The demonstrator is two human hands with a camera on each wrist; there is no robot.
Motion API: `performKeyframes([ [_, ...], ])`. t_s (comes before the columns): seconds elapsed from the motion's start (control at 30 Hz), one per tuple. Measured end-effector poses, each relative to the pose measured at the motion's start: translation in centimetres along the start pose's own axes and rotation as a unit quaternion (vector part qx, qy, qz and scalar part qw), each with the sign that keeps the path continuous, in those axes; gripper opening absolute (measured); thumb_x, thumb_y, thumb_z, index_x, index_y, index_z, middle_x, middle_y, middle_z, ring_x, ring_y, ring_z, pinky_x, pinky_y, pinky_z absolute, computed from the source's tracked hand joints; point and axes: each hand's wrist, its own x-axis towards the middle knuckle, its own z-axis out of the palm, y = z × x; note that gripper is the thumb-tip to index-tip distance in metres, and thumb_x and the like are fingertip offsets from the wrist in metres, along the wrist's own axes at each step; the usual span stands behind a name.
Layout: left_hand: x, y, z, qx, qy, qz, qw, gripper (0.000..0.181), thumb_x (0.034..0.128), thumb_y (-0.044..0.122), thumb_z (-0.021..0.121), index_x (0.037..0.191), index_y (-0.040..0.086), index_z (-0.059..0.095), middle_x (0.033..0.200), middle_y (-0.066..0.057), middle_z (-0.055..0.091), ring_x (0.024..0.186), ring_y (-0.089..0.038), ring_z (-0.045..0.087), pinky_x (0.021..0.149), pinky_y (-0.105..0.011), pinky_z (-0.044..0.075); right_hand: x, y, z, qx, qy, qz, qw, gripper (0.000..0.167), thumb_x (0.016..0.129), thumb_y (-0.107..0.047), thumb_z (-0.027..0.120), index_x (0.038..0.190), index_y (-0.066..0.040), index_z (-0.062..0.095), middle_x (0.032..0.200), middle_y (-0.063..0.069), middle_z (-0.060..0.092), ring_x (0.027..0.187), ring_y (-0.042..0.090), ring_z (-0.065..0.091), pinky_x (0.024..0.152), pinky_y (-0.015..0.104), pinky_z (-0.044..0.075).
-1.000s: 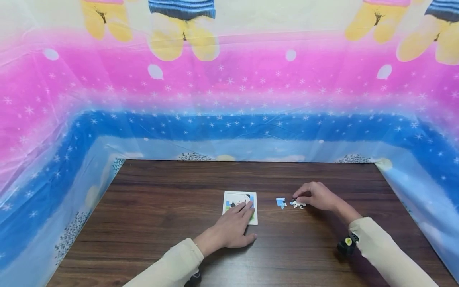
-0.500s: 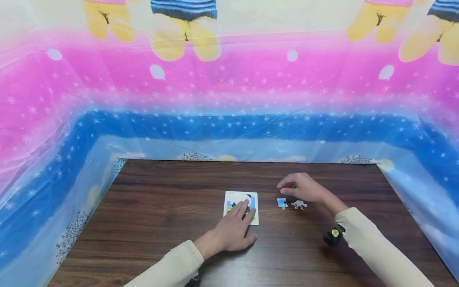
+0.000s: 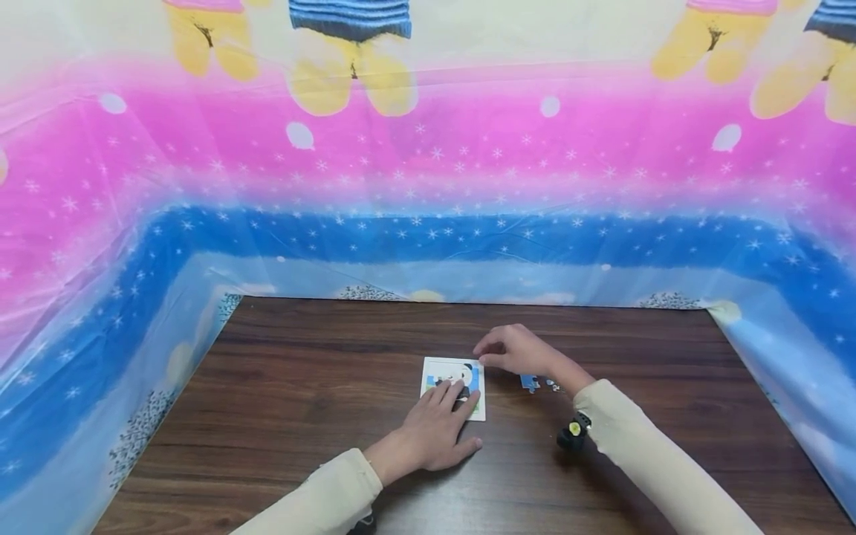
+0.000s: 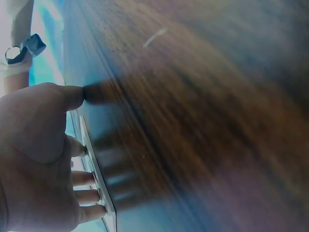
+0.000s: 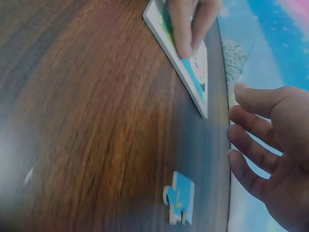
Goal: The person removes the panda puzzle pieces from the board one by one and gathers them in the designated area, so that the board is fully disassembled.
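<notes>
My left hand [image 3: 436, 432] lies with extended fingers on a small square jigsaw puzzle [image 3: 482, 401], which shows a panda and has a white border. Those fingers cover the lower part of the picture. Just off the puzzle's upper right corner hovers my right hand [image 3: 523, 351], fingers loosely bent; in the right wrist view no piece shows between thumb and fingers. A blue puzzle piece [image 3: 529, 383] lies on the table to the right of the puzzle. Beside it is a second, black-and-white piece [image 3: 553, 385], partly hidden by my right wrist.
The brown wooden table [image 3: 321, 371] runs back to a printed cloth [image 3: 428, 238] hanging behind it and along both sides. A black wrist camera [image 3: 571, 435] is strapped to my right wrist.
My right hand has left the black-and-white piece, which stays on the table, and moved left over the blue piece to the puzzle's corner. My left hand has kept its place.
</notes>
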Motion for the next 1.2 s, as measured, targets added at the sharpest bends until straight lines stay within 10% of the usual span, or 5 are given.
performKeyframes([
  [0.43,0.2,-0.1,0.2,0.015,-0.004,0.002,0.9999,0.077,0.1025,0.065,0.037,0.164,0.021,0.025,0.168,-0.015,0.024,0.154,-0.034,0.024,0.124,-0.05,0.026,1.2,-0.3,2.2,-0.025,-0.006,-0.034,0.9991,0.021,0.097,-0.017,0.071,0.117,-0.013,0.078,0.096,-0.007,0.066,0.077,0.002,0.058,0.069,0.025,0.052],
  [1.2,-0.1,0.0,-0.4,0.011,-0.003,0.007,0.9999,0.074,0.1032,0.062,0.039,0.163,0.019,0.028,0.166,-0.016,0.027,0.153,-0.034,0.028,0.123,-0.047,0.028,1.4,-1.3,1.8,-0.107,-0.06,-0.065,0.9903,0.025,0.1,-0.011,0.063,0.12,-0.019,0.076,0.1,-0.003,0.06,0.073,0.007,0.048,0.068,0.027,0.046],
])
